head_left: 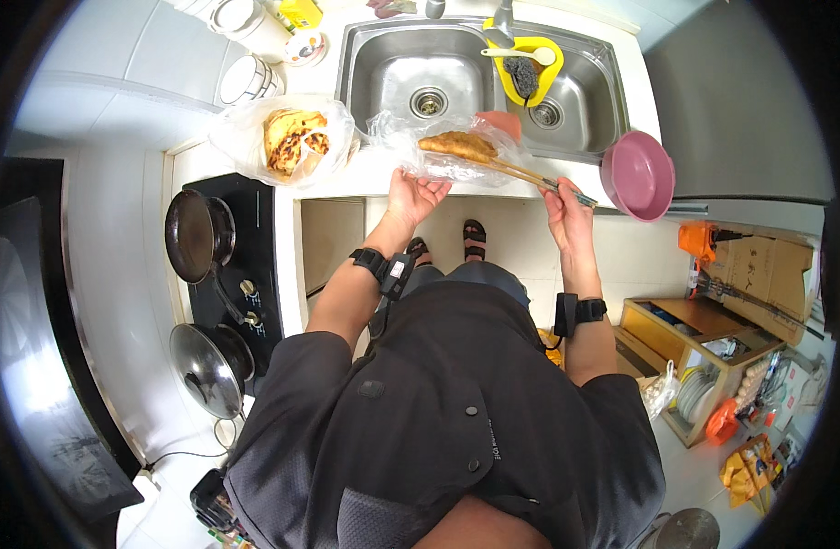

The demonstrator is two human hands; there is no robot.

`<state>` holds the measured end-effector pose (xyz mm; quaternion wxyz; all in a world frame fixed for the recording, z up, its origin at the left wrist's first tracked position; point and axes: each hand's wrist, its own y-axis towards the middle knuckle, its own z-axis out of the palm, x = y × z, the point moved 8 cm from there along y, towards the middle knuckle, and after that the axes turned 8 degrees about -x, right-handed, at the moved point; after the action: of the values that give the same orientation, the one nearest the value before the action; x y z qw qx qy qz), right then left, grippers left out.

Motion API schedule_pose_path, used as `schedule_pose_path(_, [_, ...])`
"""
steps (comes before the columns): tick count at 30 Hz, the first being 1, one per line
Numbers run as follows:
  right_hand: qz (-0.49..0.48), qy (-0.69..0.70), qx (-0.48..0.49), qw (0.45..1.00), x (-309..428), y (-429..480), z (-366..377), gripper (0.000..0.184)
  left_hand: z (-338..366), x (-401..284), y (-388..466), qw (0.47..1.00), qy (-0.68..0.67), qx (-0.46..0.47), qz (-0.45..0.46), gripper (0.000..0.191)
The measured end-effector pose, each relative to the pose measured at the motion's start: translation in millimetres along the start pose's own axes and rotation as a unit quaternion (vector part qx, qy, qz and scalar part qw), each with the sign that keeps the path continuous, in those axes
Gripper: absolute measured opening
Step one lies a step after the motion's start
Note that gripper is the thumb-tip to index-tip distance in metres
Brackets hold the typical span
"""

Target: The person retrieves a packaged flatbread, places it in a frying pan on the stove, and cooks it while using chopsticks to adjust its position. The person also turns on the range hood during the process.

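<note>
My right hand (569,214) grips a pair of chopsticks (523,173) with patterned ends. Their tips meet a golden-brown fried pastry (457,145), which lies at a clear plastic bag (454,171) on the counter's front edge. Turned palm up, my left hand (418,195) holds the bag's near edge with its fingers curled; the exact grip is partly hard to see. To the left, another plastic bag (241,137) contains browned flatbreads (293,144).
Behind the bags is a double steel sink (385,75) with a yellow strainer basket (554,79). A pink basin (639,176) stands at the counter's right end. On the left hob (258,206) sit a frying pan (192,233) and a lidded pan (203,370). Bowls (248,81) stand at the back left.
</note>
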<state>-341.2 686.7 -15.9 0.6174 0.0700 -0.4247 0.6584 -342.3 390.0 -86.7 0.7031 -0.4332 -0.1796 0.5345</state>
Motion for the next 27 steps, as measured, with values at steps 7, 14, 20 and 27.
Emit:
schedule_pose_path(7, [-0.003,-0.004,0.034,0.999,9,-1,13,0.014,-7,-21,0,0.936,0.306,-0.043,0.167,0.031])
schedule_pose_path(14, [-0.004,-0.047,0.029,0.998,28,4,17,0.015,25,-45,14,0.812,0.501,0.119,0.273,0.036])
schedule_pose_path(20, [0.011,-0.110,0.055,0.992,30,-1,37,0.018,23,-39,14,0.829,0.466,0.156,0.266,0.031])
schedule_pose_path(27, [0.014,-0.193,0.098,0.976,22,0,71,0.018,34,-49,-8,0.723,0.559,0.142,0.381,0.016])
